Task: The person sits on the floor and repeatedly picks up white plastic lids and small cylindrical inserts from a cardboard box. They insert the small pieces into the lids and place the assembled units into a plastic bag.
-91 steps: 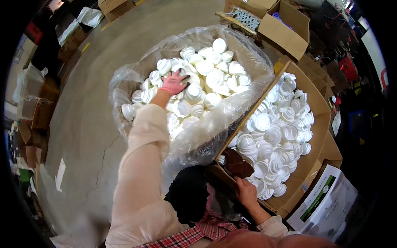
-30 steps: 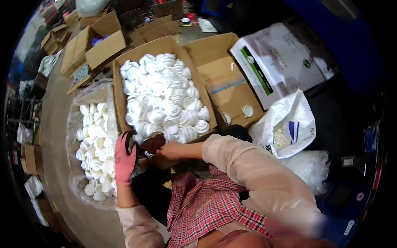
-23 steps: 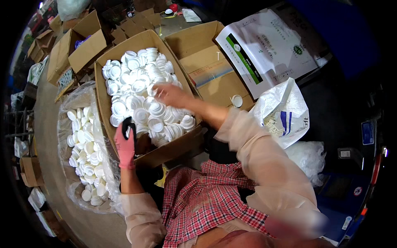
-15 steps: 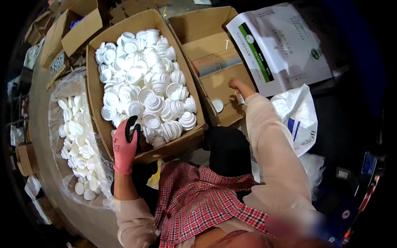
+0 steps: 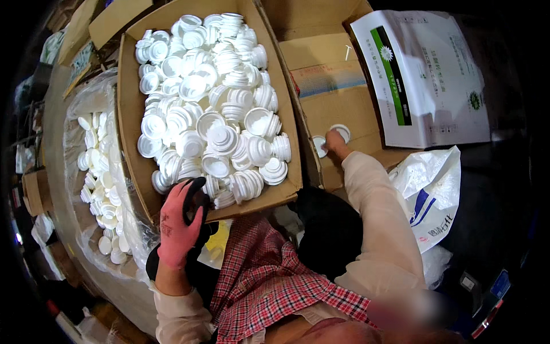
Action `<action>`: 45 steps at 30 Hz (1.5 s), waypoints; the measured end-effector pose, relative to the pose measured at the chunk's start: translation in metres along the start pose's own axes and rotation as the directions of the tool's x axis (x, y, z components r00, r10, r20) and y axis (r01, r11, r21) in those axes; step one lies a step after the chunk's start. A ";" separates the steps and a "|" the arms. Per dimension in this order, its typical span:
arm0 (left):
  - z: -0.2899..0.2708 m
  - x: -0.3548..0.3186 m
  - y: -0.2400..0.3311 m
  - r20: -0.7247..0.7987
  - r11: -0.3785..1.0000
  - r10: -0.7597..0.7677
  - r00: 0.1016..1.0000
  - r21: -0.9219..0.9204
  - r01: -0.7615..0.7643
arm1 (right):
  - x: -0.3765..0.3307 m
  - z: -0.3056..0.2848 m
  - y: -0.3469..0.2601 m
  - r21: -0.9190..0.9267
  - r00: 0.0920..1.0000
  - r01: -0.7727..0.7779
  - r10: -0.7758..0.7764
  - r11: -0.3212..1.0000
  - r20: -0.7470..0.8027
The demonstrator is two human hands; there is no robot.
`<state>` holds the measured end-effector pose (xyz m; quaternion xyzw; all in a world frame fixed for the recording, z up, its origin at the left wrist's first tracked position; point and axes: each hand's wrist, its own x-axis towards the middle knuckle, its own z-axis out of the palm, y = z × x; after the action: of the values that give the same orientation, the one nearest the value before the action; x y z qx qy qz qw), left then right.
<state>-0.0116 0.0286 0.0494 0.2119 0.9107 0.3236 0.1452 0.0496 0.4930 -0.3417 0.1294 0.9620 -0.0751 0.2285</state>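
Note:
My left hand [image 5: 182,221], in a pink glove with black fingertips, is at the near left corner of a cardboard box [image 5: 297,172] heaped with white plastic lids [image 5: 222,139]. Its thumb and forefinger curve apart, and nothing shows between them. Bare, my right hand [image 5: 334,142] reaches into a second cardboard box [image 5: 321,49] on the right. The fingers are curled and closed against a white round lid [image 5: 319,147]. Another white lid [image 5: 342,132] shows just beyond the hand. My fingertips are partly hidden.
On the left, a plastic-lined container [image 5: 127,229] holds more white discs. A printed white sheet [image 5: 424,80] with a green stripe covers the right box's side. Below it lies a white woven bag [image 5: 438,192]. A small white T-shaped piece [image 5: 348,53] is in the right box.
The view has shifted, and the boxes appear farther right. My right hand has drawn nearer me inside the right box, down to the lids. My left hand stays at the box corner.

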 end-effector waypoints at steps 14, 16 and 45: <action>0.008 -0.016 0.000 -0.144 0.968 0.231 0.962 -0.070 -0.243 | -0.053 -0.191 -0.009 0.325 0.933 0.034 0.087 0.945 -0.350; 0.004 -0.016 0.002 -0.113 0.975 0.204 0.972 -0.071 -0.213 | -0.087 -0.258 -0.041 0.267 0.910 0.060 0.057 0.962 -0.410; -0.015 -0.021 0.001 -0.174 0.980 -0.040 0.984 -0.200 0.004 | -0.004 -0.092 -0.035 0.457 0.934 0.092 0.083 0.885 -0.349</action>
<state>0.0010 0.0110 0.0636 0.1565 0.8853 0.4290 0.0875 0.0045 0.4774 -0.2558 0.1896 0.9412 -0.2795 0.0114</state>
